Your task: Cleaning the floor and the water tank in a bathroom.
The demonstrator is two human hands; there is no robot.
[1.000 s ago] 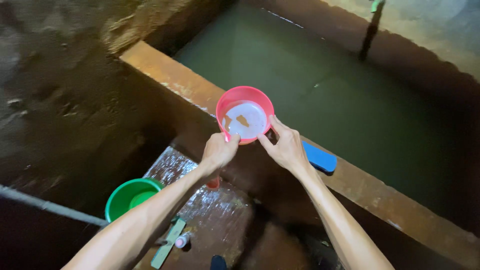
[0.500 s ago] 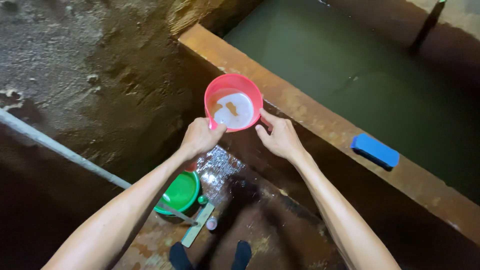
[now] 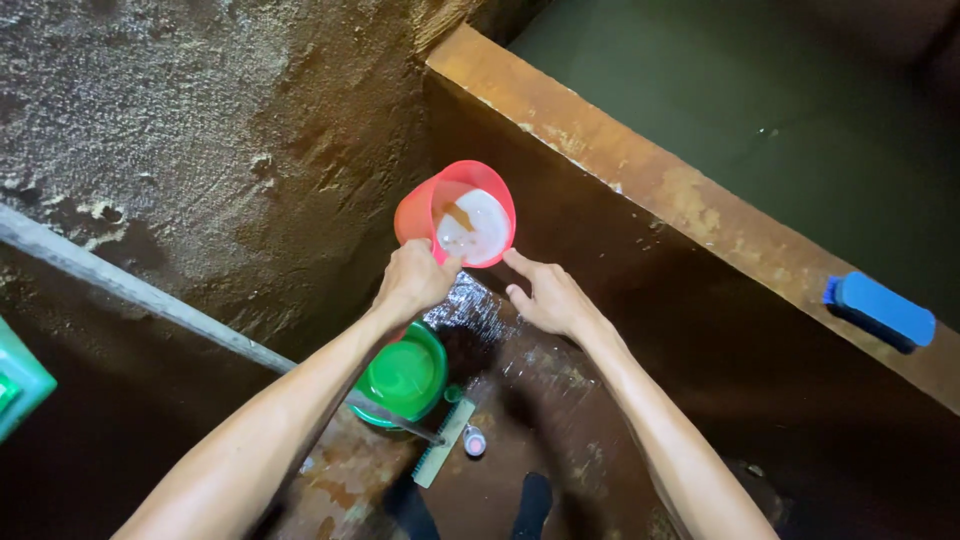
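The left hand [image 3: 415,280] is closed around the handle of a pink scoop bowl [image 3: 462,215], held up beside the tank wall [image 3: 640,180]. The right hand [image 3: 548,298] is open, its fingertips [image 3: 512,258] touching the bowl's rim. Pale water with orange flecks sits inside. Below stands a green bucket [image 3: 403,375]; a blue brush [image 3: 883,308] lies on the ledge.

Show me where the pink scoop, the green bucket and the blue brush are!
pink scoop [image 3: 470,225]: head view, on its wet inside bottom.
green bucket [image 3: 403,375]: head view, on its inside.
blue brush [image 3: 885,308]: head view, on its blue top.
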